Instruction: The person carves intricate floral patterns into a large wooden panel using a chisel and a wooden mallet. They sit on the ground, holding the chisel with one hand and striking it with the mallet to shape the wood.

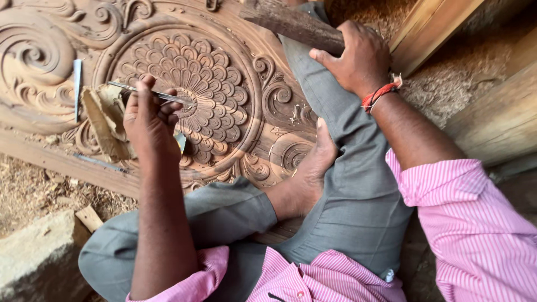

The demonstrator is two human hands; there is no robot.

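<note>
Carved wooden panel (235, 61): lies flat on the floor under the person, round flower medallion at centre, scrollwork to either side. The relief looks largely cut; petals are crisp all round the rosette.

Chisel (150, 93): thin metal blade, lying nearly level, tip resting on or just above the medallion's inner petals. Left hand (148, 120) is closed around its shaft, fingers curled, thumb on top. The handle end is hidden by the fingers.

Wooden mallet (293, 23): dark, rough, cylindrical. Right hand (355, 59) is wrapped tightly round its near end, held up over the top right of the panel, well apart from the chisel. A red thread bracelet (379, 94) sits on that wrist.

Step in hand, as judged: detail carving near the medallion's centre, blade being placed, mallet raised but not in contact. The next move would call for a steady blade angle on the chosen petal line and a light, square tap on the chisel's end; a heavy blow risks chipping the fine petals.

Surroundings: a second chisel (77, 89) lies on the panel at left, beside a folded piece of brown paper or cloth (103, 123). The bare foot (316, 162) rests on the panel's lower right edge, legs in grey trousers (358, 190), pink striped shirt sleeves (475, 229). Wood shavings (33, 184) cover the floor; timber planks (498, 117) lie at right.
</note>
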